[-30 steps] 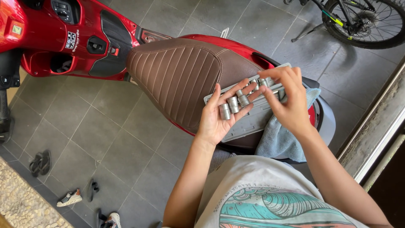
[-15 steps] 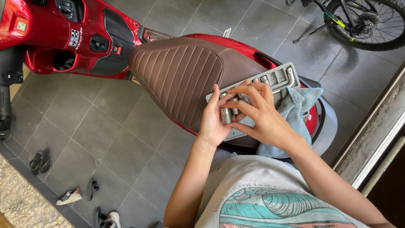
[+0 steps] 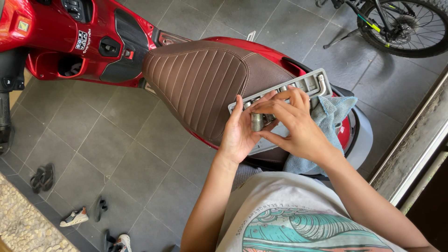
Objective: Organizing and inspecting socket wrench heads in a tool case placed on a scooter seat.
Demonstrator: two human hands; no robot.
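Observation:
My left hand point(image 3: 239, 134) lies palm up over the rear of the brown ribbed scooter seat point(image 3: 200, 84), cradling several steel sockets point(image 3: 257, 121). My right hand point(image 3: 294, 126) reaches across them, thumb and fingertips pinched on one socket in the left palm. Under both hands a grey plastic socket tray point(image 3: 311, 84) rests on the seat's back end, with a few tools still in its slots. A blue cloth point(image 3: 326, 116) lies beneath the tray's right side.
The red scooter body point(image 3: 51, 37) stretches to the upper left. A bicycle point(image 3: 401, 23) stands at the top right. Sandals and shoes point(image 3: 70, 205) lie on the grey tiled floor at lower left. A wall edge point(image 3: 415, 144) runs along the right.
My right hand moved from the tray down onto the sockets in my left palm and now pinches one. My left hand kept its place.

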